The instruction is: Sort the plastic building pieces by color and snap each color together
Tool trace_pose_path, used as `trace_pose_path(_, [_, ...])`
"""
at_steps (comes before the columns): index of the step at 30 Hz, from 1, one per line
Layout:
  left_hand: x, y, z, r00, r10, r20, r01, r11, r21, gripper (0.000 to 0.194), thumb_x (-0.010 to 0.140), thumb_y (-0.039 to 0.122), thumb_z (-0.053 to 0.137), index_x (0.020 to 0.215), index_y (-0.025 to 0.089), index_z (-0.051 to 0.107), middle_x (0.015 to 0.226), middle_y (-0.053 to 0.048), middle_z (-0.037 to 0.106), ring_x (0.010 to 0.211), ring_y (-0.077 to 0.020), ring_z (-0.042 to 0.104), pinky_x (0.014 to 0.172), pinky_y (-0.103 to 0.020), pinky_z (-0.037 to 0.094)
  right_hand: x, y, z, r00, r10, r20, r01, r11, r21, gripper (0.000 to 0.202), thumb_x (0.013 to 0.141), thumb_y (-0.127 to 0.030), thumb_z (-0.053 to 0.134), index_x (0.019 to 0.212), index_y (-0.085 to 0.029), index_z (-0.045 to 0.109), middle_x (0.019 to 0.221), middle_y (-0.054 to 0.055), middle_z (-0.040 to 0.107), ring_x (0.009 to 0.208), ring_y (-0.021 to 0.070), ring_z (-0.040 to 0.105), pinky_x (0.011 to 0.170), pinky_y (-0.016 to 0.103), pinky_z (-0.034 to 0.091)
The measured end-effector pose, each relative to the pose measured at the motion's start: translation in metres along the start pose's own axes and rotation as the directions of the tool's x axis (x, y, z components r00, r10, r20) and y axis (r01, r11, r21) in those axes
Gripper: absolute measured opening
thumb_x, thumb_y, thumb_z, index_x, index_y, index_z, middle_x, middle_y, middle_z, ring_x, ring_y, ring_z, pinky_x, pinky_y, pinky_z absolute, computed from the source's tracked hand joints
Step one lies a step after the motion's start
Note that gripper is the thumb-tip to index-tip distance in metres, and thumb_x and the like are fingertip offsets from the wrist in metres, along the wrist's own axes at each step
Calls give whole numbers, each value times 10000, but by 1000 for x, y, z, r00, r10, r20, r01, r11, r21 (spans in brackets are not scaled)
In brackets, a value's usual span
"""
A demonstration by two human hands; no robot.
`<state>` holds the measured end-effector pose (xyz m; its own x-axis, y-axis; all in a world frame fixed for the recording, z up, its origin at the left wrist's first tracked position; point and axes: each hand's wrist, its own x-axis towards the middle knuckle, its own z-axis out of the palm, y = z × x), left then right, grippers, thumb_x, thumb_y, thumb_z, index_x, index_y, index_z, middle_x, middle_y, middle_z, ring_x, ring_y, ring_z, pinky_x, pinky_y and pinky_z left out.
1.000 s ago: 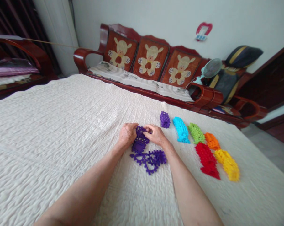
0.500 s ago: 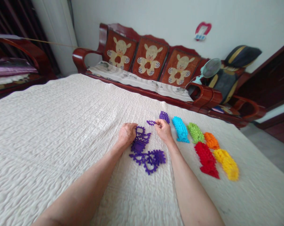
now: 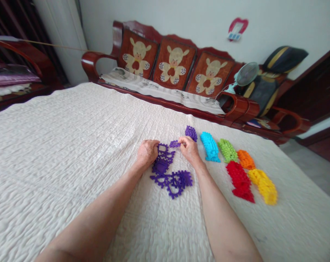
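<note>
My left hand (image 3: 148, 153) is closed on the edge of a purple frame-shaped piece (image 3: 162, 144) at the top of a loose pile of purple toothed pieces (image 3: 161, 167). Between the fingertips of my right hand (image 3: 188, 148) is a small purple piece (image 3: 174, 144), which points left toward the other hand. Just beyond the right hand stands a purple stack (image 3: 191, 133). More purple pieces (image 3: 178, 183) lie nearer to me, overlapping one another.
On the quilted cover (image 3: 80, 145), to the right, lie blue (image 3: 210, 147), green (image 3: 228, 150), orange (image 3: 246, 159), red (image 3: 239, 182) and yellow (image 3: 264, 186) stacks. Behind are a wooden sofa (image 3: 154, 95) and a fan (image 3: 247, 74).
The small purple piece in my right hand has tilted so that more of its face shows. The whole view has shifted slightly; my left hand stays at the purple frame-shaped piece.
</note>
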<state>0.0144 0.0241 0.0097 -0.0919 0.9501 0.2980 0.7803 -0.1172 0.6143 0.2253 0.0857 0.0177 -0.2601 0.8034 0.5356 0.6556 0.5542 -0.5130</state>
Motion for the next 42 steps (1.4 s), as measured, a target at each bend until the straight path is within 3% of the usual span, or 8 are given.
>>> trace_pose_path(2, [0, 0, 0, 1000, 2, -1, -2, 1000, 6, 352, 863, 151, 448, 1058, 212, 735, 1052, -42, 738, 1051, -197, 638, 966, -293, 484, -1, 1, 1, 999, 35, -6, -35, 999, 15, 253, 671, -106, 437, 777, -212, 642, 896, 42, 688, 871, 190, 637, 821, 322, 493])
trace_pose_path(6, [0, 0, 0, 1000, 23, -1, -23, 1000, 6, 347, 869, 155, 446, 1057, 195, 736, 1051, -60, 737, 1041, -202, 642, 964, -298, 484, -2, 5, 1, 987, 154, 42, -155, 988, 27, 252, 702, -156, 449, 819, -208, 666, 724, 6, 678, 671, 171, 624, 724, 303, 501])
trace_pose_path(12, [1, -2, 2, 1000, 19, 2, -19, 1000, 5, 342, 873, 166, 447, 1052, 203, 736, 1043, -53, 739, 1042, -203, 642, 964, -300, 485, 1, 7, 0, 980, 196, 31, -198, 972, 126, 262, 685, -167, 427, 769, -209, 672, 853, 19, 724, 855, 190, 664, 844, 344, 510])
trace_pose_path(16, [1, -2, 2, 1000, 16, 0, -16, 1000, -1, 340, 876, 171, 448, 1049, 213, 737, 1042, -48, 738, 1045, -196, 641, 963, -292, 486, 1, 5, 2, 953, 293, 73, -301, 938, 173, 255, 715, -245, 487, 869, -195, 684, 780, 9, 710, 712, 179, 656, 724, 321, 529])
trace_pose_path(20, [1, -2, 2, 1000, 19, -6, -19, 1000, 0, 343, 875, 167, 445, 1046, 209, 740, 1038, -53, 739, 1038, -201, 644, 960, -298, 489, 0, 7, 8, 953, 282, 106, -300, 923, 241, 270, 661, -264, 577, 905, -189, 668, 848, 18, 713, 722, 168, 656, 718, 307, 526])
trace_pose_path(29, [1, -3, 3, 1000, 13, -13, -13, 1000, -6, 338, 873, 163, 453, 1048, 210, 738, 1033, -50, 739, 1039, -202, 642, 951, -296, 491, 2, 11, 10, 955, 266, 128, -293, 903, 313, 307, 646, -188, 509, 914, -185, 659, 877, 20, 717, 769, 160, 664, 752, 310, 527])
trace_pose_path(42, [1, -3, 3, 1000, 12, 4, -12, 1000, 18, 339, 878, 167, 446, 1056, 207, 732, 1053, -39, 738, 1043, -192, 641, 965, -285, 483, 1, 16, 12, 956, 241, 165, -281, 913, 295, 345, 643, -157, 538, 961, -184, 669, 993, 37, 711, 893, 176, 663, 874, 348, 515])
